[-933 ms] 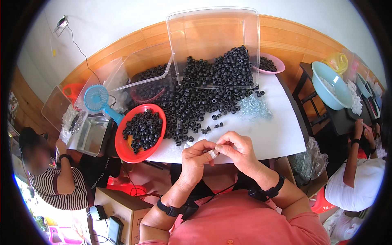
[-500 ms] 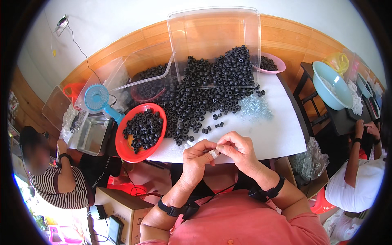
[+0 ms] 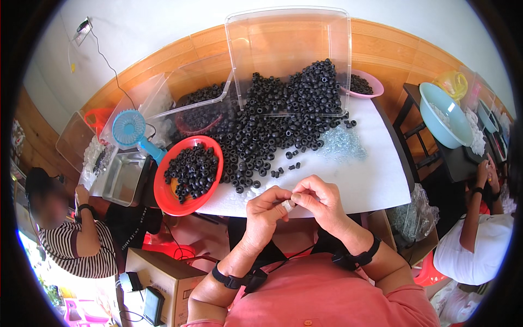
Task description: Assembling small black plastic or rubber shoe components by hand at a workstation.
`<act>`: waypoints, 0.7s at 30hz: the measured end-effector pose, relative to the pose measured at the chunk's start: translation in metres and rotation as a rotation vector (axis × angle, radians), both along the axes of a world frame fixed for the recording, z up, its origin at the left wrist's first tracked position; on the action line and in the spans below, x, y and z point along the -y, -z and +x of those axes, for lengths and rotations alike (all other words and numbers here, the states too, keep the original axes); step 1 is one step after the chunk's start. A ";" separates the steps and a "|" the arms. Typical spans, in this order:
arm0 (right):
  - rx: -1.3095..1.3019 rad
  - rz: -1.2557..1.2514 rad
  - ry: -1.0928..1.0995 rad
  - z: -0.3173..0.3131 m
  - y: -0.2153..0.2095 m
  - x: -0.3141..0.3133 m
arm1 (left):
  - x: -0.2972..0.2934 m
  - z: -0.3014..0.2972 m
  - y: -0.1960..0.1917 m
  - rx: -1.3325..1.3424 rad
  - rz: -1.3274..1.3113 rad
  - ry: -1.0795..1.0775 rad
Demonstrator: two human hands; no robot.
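Pinching a small whitish piece (image 3: 288,205) between bent thumb and fingers of the left hand (image 3: 265,213), curled mostly closed. Meeting it from the other side with the right hand (image 3: 322,203), with thumb and forefinger drawn together at its end; too covered there to tell whether also gripping something. Holding it at the near edge of a white tabletop (image 3: 376,188). Faced beyond by loose black beads (image 3: 267,136), heaped back into a clear bin (image 3: 289,32) standing on its side. Bordered at left by a red bowl (image 3: 159,188) of similar beads, at right by scattered clear bluish bits (image 3: 342,144). Flanked farther out by a blue fan (image 3: 129,128) and metal tray (image 3: 122,180), by a pink bowl (image 3: 377,86) and pale-blue basin (image 3: 460,122).
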State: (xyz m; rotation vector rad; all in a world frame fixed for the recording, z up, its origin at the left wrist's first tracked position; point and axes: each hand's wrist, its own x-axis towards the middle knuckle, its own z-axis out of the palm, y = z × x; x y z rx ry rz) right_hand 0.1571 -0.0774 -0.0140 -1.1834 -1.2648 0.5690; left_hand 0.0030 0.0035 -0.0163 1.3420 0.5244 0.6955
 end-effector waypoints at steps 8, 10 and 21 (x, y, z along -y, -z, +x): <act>0.000 -0.003 0.001 0.000 0.000 0.000 | 0.000 0.000 0.001 0.011 0.018 0.005; 0.000 -0.006 0.002 0.000 0.001 0.000 | 0.000 0.000 0.002 0.012 0.013 0.002; 0.016 -0.006 0.011 0.000 0.002 0.001 | 0.002 0.000 0.002 0.016 0.044 -0.009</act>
